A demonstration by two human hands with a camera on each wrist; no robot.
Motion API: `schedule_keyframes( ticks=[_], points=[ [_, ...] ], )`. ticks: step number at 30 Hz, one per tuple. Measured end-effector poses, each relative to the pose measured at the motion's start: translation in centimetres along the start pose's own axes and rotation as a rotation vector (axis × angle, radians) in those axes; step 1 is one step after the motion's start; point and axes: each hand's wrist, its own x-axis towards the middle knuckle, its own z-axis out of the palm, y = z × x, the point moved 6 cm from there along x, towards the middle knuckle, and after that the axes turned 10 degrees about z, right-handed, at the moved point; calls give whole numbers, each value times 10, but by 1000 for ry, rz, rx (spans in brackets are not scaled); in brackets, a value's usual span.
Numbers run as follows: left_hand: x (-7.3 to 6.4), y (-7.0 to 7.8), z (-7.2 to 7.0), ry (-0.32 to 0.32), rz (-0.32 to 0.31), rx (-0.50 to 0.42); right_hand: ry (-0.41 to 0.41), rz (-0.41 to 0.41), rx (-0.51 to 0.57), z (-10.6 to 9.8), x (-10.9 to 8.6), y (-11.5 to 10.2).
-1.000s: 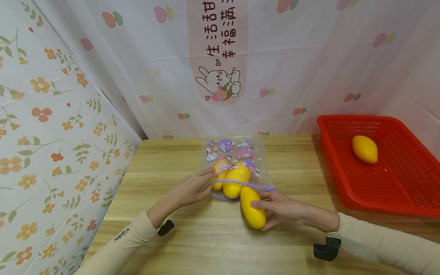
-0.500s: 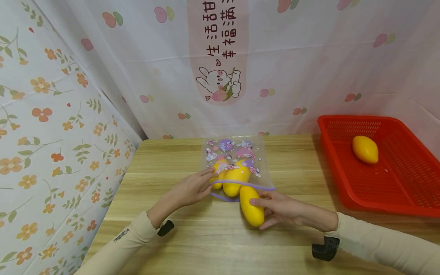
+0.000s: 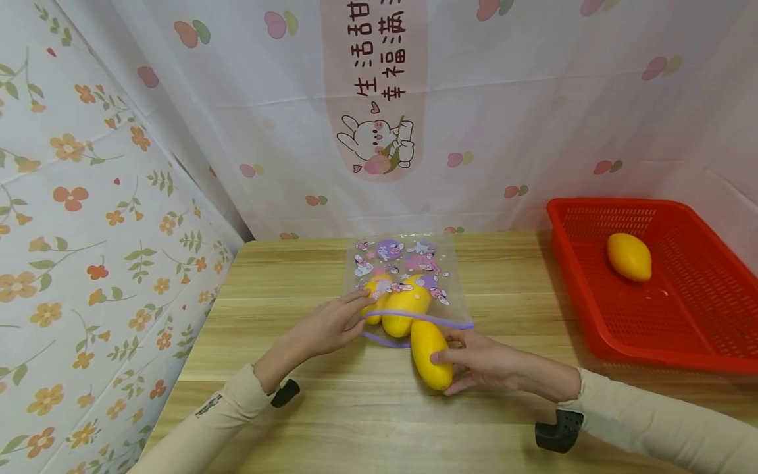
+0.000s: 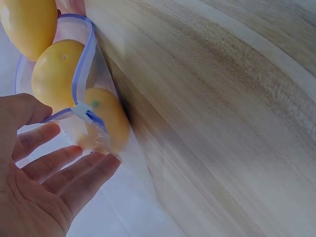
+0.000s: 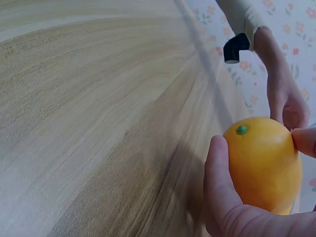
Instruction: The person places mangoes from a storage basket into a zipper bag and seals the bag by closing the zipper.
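Observation:
A clear zip bag [image 3: 408,260] with purple edges and cartoon prints lies on the table, its mouth toward me. Inside are yellow mangoes [image 3: 408,306], partly covered by the printed film. My left hand [image 3: 328,326] holds the left side of the bag's mouth, its thumb at the purple rim and its fingers along the outside, beside the white slider [image 4: 86,112]. My right hand [image 3: 482,359] grips another mango [image 3: 430,355] between thumb and fingers. That mango's far end is at the bag's mouth; its green stem dot [image 5: 241,130] shows in the right wrist view.
A red plastic basket [image 3: 577,303] stands at the right, with one mango [image 3: 629,257] in it. A printed white curtain [image 3: 284,164] hangs behind the wooden table [image 3: 284,276], and a floral cloth [image 3: 89,263] covers the left side.
My right hand and its mango have moved slightly left and toward the bag. The mangoes at the mouth have shifted a little farther in. My left hand stays in place.

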Motion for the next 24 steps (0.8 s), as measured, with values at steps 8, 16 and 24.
schedule_keyframes(
  ticks=[8, 16, 24],
  points=[
    [0, 0, 0, -6, -12, -1, -18, -18, 18, 3, 4, 0],
    [0, -1, 0, -3, -12, 1, -37, -50, 50, 4, 9, 0],
    [0, -1, 0, 7, -5, -4, -9, -53, 72, 5, 12, 0]
  ],
)
